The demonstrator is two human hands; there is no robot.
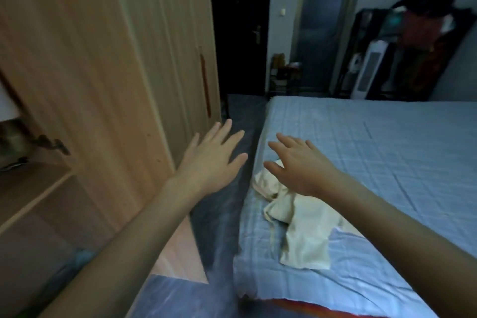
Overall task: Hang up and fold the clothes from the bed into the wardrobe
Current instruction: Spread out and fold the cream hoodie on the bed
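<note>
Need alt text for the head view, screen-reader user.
Both hands, left hand and right hand, reach forward open over a crumpled cream garment on the blue-sheeted bed. A wooden wardrobe stands left, one door open.

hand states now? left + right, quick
Left hand: open, fingers spread, holding nothing.
Right hand: open, holding nothing, over the cream garment on the bed.

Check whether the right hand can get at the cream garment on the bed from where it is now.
Probably yes. The right hand is open, fingers spread, above the near end of the cream garment, which lies crumpled on the blue sheet with nothing covering it.
</note>
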